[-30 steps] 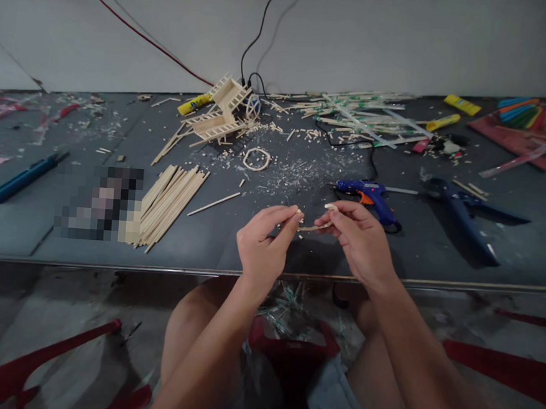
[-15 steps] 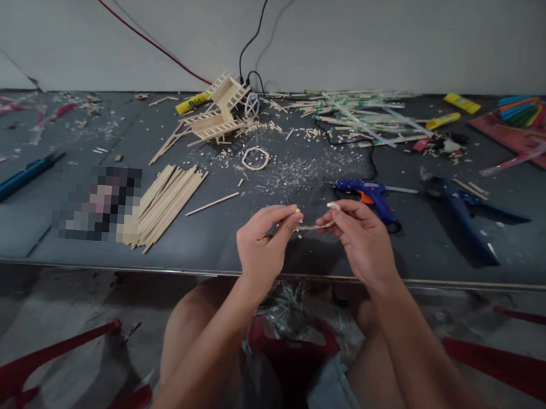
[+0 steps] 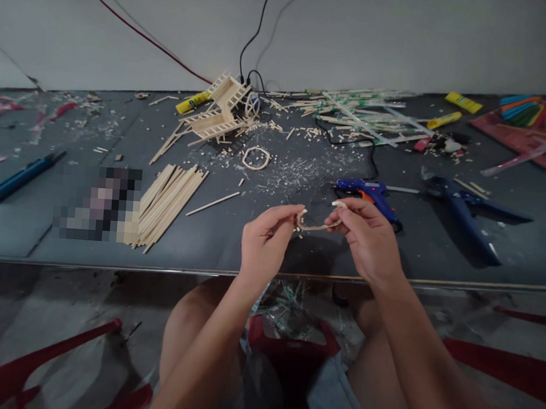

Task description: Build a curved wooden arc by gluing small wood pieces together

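Note:
Between my hands is a curved chain of short wooden stick pieces [image 3: 315,227], an open ring with a gap at its far side. My left hand [image 3: 271,234] pinches its left end between thumb and fingers. My right hand [image 3: 367,236] grips the right end, whose pale tip pokes up past the thumb. A finished-looking many-sided wooden ring [image 3: 256,158] lies flat on the table beyond my left hand. Just behind my right hand rests a blue glue gun [image 3: 365,189], its small red light on and a glue stick in its back.
Bundled wooden sticks [image 3: 167,206] and one loose stick [image 3: 212,204] lie to the left. A small wooden model [image 3: 221,110] stands at the back. Blue cutters [image 3: 473,212] lie at right, with wrapped sticks [image 3: 354,113] behind. Scraps and glue bits litter the table [image 3: 223,244].
Both hands have shifted slightly right. The ends of the curved chain show more clearly above the fingertips. Things on the table have stayed put.

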Demonstrator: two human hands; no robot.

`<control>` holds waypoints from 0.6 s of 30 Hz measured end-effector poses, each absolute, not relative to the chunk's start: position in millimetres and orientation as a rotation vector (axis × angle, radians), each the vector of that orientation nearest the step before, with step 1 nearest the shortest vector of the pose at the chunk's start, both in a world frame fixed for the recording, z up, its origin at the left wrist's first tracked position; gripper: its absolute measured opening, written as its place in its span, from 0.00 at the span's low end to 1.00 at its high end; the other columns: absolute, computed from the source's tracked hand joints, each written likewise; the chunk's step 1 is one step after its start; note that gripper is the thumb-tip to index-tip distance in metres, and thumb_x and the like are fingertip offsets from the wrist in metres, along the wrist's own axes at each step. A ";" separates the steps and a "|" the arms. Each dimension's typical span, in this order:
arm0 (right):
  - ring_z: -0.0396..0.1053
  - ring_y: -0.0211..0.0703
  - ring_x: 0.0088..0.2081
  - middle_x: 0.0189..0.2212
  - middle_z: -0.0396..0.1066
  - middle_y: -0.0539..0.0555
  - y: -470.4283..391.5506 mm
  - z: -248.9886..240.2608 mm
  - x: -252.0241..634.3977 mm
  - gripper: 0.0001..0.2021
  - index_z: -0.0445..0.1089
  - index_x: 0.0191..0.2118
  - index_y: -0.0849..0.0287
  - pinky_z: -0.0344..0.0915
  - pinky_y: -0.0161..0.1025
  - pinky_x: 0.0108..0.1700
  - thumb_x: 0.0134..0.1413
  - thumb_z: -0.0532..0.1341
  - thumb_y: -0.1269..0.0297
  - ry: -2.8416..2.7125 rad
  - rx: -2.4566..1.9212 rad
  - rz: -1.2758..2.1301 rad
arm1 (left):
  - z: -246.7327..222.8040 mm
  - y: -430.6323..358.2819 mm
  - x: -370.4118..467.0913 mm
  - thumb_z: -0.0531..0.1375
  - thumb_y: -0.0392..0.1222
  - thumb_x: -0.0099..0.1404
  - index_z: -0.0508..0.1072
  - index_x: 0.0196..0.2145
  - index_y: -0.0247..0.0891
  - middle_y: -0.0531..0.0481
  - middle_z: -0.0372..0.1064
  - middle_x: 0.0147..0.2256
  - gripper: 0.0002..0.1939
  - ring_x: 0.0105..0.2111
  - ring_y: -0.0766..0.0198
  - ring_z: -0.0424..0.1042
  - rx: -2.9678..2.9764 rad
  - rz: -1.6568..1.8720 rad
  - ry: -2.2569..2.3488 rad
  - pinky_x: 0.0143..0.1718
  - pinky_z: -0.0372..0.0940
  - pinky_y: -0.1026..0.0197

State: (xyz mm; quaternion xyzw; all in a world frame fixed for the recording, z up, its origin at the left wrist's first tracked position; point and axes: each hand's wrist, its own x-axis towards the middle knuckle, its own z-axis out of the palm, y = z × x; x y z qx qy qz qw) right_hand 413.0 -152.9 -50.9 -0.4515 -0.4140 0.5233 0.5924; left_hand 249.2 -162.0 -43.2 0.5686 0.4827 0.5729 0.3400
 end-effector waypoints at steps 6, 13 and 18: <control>0.70 0.35 0.29 0.26 0.72 0.46 -153.3 -49.9 412.9 0.05 0.73 0.35 0.53 0.69 0.36 0.33 0.51 0.64 0.63 -0.937 -1.056 1.243 | -39.7 -162.5 250.2 0.60 0.37 0.61 0.80 0.36 0.41 0.53 0.78 0.30 0.08 0.29 0.68 0.74 1.411 1.450 1.287 0.33 0.69 0.66; 0.70 0.34 0.28 0.26 0.72 0.46 -152.8 -49.7 414.2 0.05 0.73 0.36 0.53 0.68 0.34 0.31 0.50 0.65 0.62 -0.931 -1.051 1.254 | -41.7 -162.7 247.8 0.61 0.37 0.59 0.80 0.35 0.41 0.51 0.78 0.30 0.08 0.28 0.68 0.74 1.396 1.423 1.321 0.32 0.69 0.66; 0.70 0.34 0.28 0.25 0.71 0.46 -153.0 -48.7 415.6 0.05 0.72 0.36 0.53 0.68 0.34 0.31 0.50 0.64 0.62 -0.944 -1.066 1.247 | -41.1 -161.4 247.5 0.64 0.44 0.57 0.79 0.35 0.38 0.50 0.76 0.29 0.09 0.28 0.68 0.72 1.313 1.416 1.338 0.32 0.69 0.66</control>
